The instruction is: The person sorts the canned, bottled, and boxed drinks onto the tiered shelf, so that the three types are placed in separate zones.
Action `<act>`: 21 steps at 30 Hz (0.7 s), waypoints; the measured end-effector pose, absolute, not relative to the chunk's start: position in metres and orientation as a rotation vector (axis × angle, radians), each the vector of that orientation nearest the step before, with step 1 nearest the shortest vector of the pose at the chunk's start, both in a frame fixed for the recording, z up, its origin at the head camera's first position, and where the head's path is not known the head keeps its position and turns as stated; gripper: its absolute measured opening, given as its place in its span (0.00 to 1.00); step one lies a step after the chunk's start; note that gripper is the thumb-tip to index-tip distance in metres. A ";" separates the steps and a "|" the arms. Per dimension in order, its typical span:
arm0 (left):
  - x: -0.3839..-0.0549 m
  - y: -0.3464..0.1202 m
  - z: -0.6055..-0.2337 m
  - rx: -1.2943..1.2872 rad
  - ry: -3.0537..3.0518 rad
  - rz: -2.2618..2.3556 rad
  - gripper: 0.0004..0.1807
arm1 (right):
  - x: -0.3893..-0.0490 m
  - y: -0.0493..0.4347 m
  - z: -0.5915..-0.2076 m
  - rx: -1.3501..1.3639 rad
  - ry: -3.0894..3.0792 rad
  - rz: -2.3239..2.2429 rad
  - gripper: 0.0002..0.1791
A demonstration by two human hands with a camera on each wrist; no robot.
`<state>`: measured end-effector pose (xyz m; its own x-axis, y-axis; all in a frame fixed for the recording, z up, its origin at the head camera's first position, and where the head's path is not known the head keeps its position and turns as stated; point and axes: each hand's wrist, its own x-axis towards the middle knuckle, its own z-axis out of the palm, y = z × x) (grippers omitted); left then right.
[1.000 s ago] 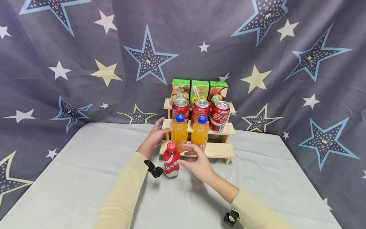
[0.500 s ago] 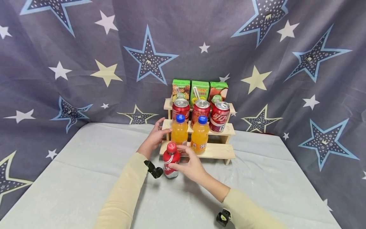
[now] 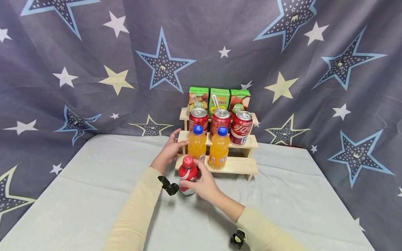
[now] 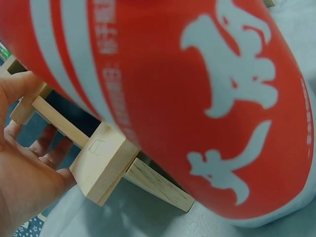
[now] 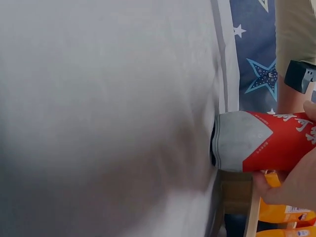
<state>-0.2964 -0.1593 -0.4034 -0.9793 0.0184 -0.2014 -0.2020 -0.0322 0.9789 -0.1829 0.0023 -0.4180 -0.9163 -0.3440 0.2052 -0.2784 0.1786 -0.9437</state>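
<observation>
A red-capped drink bottle (image 3: 187, 172) with a red and silver label stands upright on the cloth, in front of the stepped wooden rack (image 3: 240, 165). My right hand (image 3: 203, 182) grips its body from the right, thumb in front and fingers behind. At the rack's left side, my left hand (image 3: 169, 150) holds the wooden frame; in the left wrist view its thumb and fingers lie around the wood, and the bottle (image 4: 158, 98) hides much of the rack. The right wrist view shows the silver bottle base (image 5: 237, 140) at the cloth.
Two orange juice bottles (image 3: 219, 150) with blue caps stand on the lowest step. Red cans (image 3: 241, 129) fill the middle step, and green-topped drink cartons (image 3: 220, 97) the top one. Behind the table (image 3: 103, 195) hangs a grey star-patterned curtain (image 3: 201, 52).
My right hand has moved left from beside the red bottle and closed around it. The left hand keeps its place at the rack, and the bottle has barely moved.
</observation>
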 end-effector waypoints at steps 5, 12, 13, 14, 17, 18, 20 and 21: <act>-0.296 -0.159 -0.402 -0.215 2.083 2.131 0.41 | -0.180 0.002 -0.415 -0.616 2.379 -1.891 0.38; -0.297 -0.159 -0.403 -0.220 2.081 2.128 0.41 | -0.176 0.007 -0.413 -0.593 2.447 -1.817 0.37; -0.297 -0.159 -0.403 -0.217 2.078 2.131 0.41 | -0.175 0.008 -0.413 -0.592 2.456 -1.806 0.37; -0.297 -0.159 -0.404 -0.218 2.076 2.132 0.41 | -0.175 0.009 -0.413 -0.590 2.459 -1.799 0.37; -0.299 -0.160 -0.405 -0.211 2.073 2.134 0.42 | -0.174 0.013 -0.413 -0.591 2.473 -1.773 0.37; -0.299 -0.160 -0.405 -0.210 2.073 2.134 0.42 | -0.174 0.014 -0.412 -0.597 2.472 -1.770 0.37; -0.298 -0.160 -0.405 -0.207 2.076 2.133 0.42 | -0.173 0.016 -0.410 -0.602 2.473 -1.764 0.37; -0.298 -0.160 -0.405 -0.206 2.077 2.133 0.42 | -0.172 0.018 -0.409 -0.600 2.474 -1.761 0.37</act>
